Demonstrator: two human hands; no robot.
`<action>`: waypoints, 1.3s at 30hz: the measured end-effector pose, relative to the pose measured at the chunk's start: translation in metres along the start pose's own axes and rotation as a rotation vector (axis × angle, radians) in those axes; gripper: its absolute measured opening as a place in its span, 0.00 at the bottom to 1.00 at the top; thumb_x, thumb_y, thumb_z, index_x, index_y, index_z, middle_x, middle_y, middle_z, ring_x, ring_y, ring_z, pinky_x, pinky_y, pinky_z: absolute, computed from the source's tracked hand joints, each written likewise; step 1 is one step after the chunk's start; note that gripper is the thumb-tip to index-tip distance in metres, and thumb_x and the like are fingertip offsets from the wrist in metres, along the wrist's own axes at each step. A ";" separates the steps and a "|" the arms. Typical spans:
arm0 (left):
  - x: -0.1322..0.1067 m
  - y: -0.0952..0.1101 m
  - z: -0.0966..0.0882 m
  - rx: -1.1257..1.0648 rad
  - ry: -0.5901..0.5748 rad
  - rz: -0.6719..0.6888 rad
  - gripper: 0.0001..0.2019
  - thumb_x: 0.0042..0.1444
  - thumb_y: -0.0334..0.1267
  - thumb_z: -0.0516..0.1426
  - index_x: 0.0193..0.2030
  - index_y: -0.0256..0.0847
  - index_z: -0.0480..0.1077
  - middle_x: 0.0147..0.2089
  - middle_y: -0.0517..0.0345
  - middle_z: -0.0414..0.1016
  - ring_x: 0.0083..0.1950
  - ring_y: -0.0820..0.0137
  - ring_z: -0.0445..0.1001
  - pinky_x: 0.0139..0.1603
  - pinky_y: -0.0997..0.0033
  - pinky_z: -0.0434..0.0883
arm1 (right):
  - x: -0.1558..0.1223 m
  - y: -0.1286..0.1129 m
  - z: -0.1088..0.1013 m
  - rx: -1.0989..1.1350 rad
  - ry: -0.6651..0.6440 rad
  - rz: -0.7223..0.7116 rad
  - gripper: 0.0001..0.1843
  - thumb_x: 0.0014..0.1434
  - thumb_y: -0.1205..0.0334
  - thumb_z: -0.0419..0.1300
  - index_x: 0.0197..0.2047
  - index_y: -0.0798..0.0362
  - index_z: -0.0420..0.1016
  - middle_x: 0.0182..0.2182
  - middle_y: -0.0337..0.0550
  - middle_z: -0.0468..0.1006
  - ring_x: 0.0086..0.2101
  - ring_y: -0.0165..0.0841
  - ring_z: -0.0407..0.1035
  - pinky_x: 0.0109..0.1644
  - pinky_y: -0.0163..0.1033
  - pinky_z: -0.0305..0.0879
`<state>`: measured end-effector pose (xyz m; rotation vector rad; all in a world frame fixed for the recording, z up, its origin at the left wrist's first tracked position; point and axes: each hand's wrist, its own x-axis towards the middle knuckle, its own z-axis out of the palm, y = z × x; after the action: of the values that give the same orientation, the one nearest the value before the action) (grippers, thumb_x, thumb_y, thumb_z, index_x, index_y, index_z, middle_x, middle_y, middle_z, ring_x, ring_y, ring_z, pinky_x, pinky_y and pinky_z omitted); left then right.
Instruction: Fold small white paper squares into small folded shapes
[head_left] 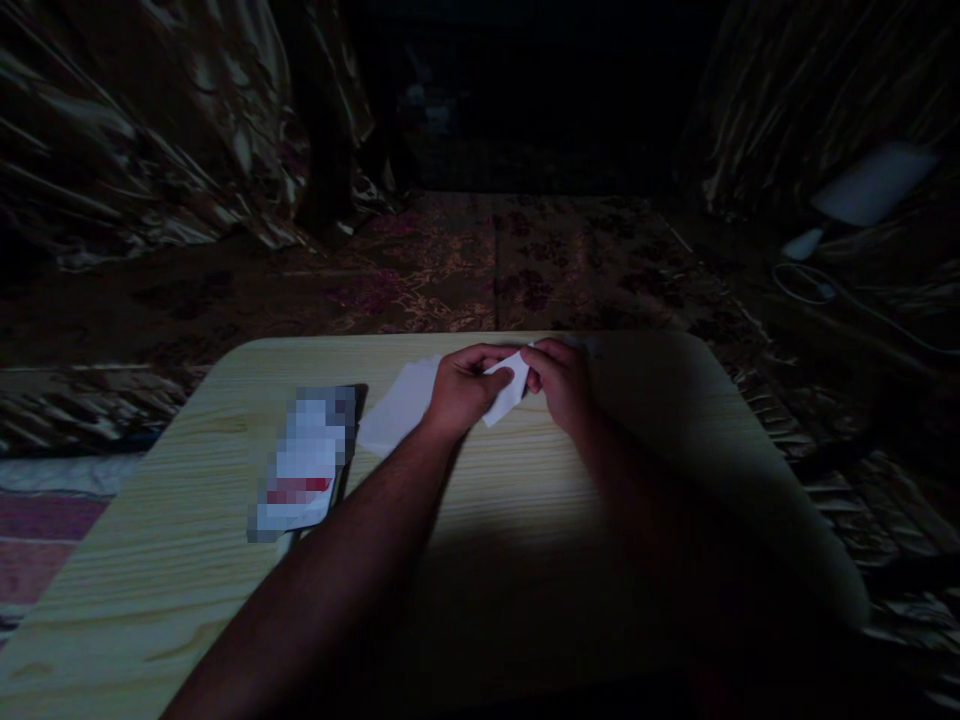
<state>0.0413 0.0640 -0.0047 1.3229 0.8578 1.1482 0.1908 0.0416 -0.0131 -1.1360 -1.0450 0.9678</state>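
While both hands pinch a small paper (507, 394), left hand (465, 388) and right hand (561, 382) touch above the table (525, 500), a sheet (397, 408) lying just left.

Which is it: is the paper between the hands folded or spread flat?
Probably folded: the paper is a narrow slanted strip pinched between left hand and right hand; dim light hides any crease.

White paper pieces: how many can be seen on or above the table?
2. One small piece is pinched between the left hand and right hand; a larger sheet lies flat on the table beside the left hand. More may be hidden under the hands.
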 end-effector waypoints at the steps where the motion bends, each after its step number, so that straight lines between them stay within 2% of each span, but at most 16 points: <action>1: 0.000 0.000 0.000 -0.003 -0.002 -0.001 0.16 0.43 0.36 0.70 0.41 0.37 0.83 0.27 0.60 0.79 0.24 0.76 0.71 0.26 0.77 0.66 | 0.000 -0.001 0.000 0.001 0.011 0.004 0.18 0.55 0.51 0.65 0.21 0.50 0.68 0.15 0.31 0.65 0.18 0.26 0.58 0.23 0.34 0.53; 11: 0.000 0.000 0.000 0.000 -0.012 -0.002 0.15 0.43 0.34 0.70 0.41 0.38 0.83 0.28 0.59 0.80 0.25 0.75 0.71 0.26 0.76 0.66 | 0.001 -0.002 0.000 0.043 0.077 0.026 0.15 0.52 0.52 0.66 0.23 0.50 0.69 0.14 0.31 0.65 0.18 0.25 0.57 0.23 0.34 0.53; 15: 0.000 0.001 -0.001 0.012 -0.017 -0.013 0.15 0.43 0.34 0.69 0.41 0.39 0.83 0.28 0.59 0.80 0.24 0.76 0.70 0.25 0.76 0.64 | 0.003 0.001 -0.001 0.059 0.075 0.027 0.15 0.54 0.51 0.65 0.23 0.50 0.69 0.15 0.31 0.65 0.18 0.26 0.58 0.23 0.34 0.54; 19: 0.000 0.002 -0.001 0.028 -0.016 -0.017 0.14 0.42 0.33 0.69 0.40 0.38 0.83 0.26 0.61 0.77 0.23 0.77 0.68 0.24 0.77 0.63 | 0.008 0.004 -0.001 0.178 0.113 0.035 0.12 0.56 0.52 0.62 0.26 0.50 0.70 0.18 0.32 0.66 0.18 0.25 0.58 0.21 0.34 0.52; 21: 0.000 0.002 -0.001 0.025 -0.006 -0.018 0.15 0.42 0.33 0.69 0.40 0.38 0.83 0.26 0.61 0.77 0.23 0.78 0.68 0.24 0.78 0.63 | 0.008 0.004 -0.001 0.205 0.112 0.045 0.15 0.58 0.50 0.60 0.26 0.50 0.69 0.18 0.32 0.67 0.18 0.25 0.58 0.20 0.34 0.52; 24: 0.000 0.001 0.000 0.005 0.003 -0.015 0.15 0.42 0.33 0.69 0.40 0.38 0.83 0.26 0.61 0.77 0.23 0.78 0.68 0.24 0.78 0.63 | 0.006 0.002 0.000 0.144 0.081 0.030 0.17 0.57 0.47 0.63 0.26 0.50 0.69 0.17 0.32 0.66 0.18 0.26 0.59 0.21 0.34 0.53; 27: 0.000 0.001 0.000 -0.009 0.001 -0.021 0.16 0.43 0.35 0.70 0.41 0.37 0.83 0.26 0.61 0.77 0.23 0.77 0.69 0.24 0.77 0.63 | 0.001 -0.002 0.003 0.048 0.057 0.019 0.15 0.52 0.51 0.67 0.25 0.50 0.69 0.15 0.31 0.67 0.18 0.26 0.59 0.23 0.33 0.53; 39: 0.000 0.001 0.000 0.024 0.005 -0.036 0.17 0.42 0.36 0.70 0.42 0.37 0.82 0.27 0.62 0.77 0.24 0.77 0.69 0.25 0.77 0.64 | 0.004 0.003 0.000 0.029 0.103 -0.036 0.11 0.55 0.55 0.64 0.25 0.50 0.71 0.14 0.30 0.66 0.18 0.26 0.59 0.24 0.34 0.54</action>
<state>0.0411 0.0643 -0.0034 1.3198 0.8977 1.1169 0.1912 0.0458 -0.0160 -1.1278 -0.9628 0.8838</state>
